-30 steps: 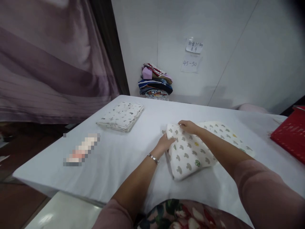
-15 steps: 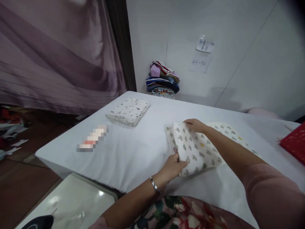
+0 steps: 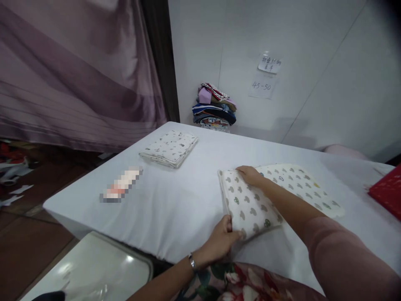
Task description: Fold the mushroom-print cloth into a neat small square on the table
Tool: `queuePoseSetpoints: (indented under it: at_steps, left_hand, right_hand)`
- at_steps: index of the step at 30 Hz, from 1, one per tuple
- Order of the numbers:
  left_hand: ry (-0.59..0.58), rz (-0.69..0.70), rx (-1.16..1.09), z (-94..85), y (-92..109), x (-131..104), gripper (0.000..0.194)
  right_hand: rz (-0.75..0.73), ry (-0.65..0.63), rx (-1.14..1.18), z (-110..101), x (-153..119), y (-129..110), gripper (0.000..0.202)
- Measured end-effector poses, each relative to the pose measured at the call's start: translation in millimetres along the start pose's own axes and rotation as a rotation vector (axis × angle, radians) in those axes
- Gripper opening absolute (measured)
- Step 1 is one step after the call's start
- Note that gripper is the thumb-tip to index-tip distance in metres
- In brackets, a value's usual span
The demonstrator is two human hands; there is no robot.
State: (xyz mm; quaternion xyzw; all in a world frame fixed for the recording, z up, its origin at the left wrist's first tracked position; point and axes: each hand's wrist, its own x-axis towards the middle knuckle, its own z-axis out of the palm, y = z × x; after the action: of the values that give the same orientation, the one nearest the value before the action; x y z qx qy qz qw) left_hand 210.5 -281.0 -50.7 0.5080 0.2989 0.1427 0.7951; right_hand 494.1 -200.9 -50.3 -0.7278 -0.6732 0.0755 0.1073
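Observation:
A white cloth (image 3: 253,207) with grey mushroom-like shapes and a few green and yellow ones lies partly folded on the white-covered table (image 3: 188,200). Its left part is doubled over, while a flatter part stretches away to the right beneath my right forearm. My left hand (image 3: 221,242), with a silver bracelet at the wrist, pinches the near left corner, thumb on top. At the far edge of the folded part, my right hand (image 3: 250,175) grips the fabric, its fingertips partly hidden behind it.
Toward the back left lies a folded white printed cloth (image 3: 171,148). A blurred-out object (image 3: 122,185) sits nearer the left edge. Several folded fabrics (image 3: 214,106) are stacked by the wall. Red fabric (image 3: 388,190) is at the right, and a pale stool-like surface (image 3: 103,267) stands below left.
The folded part has come down flatter onto the table. My left hand has moved slightly toward me with its corner, my right hand a little left and nearer. More of the right-hand part shows.

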Motion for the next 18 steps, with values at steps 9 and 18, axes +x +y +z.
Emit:
queuePoseSetpoints:
  at_steps: [9,18]
  left_hand:
    - [0.09,-0.078,0.164,-20.8,22,15,0.059]
    - [0.456,0.059,0.321,-39.7,64,122,0.059]
  right_hand:
    - [-0.05,0.038,-0.238,12,-1,-14,0.036]
    - [-0.077,0.065,-0.284,12,1,-16,0.031]
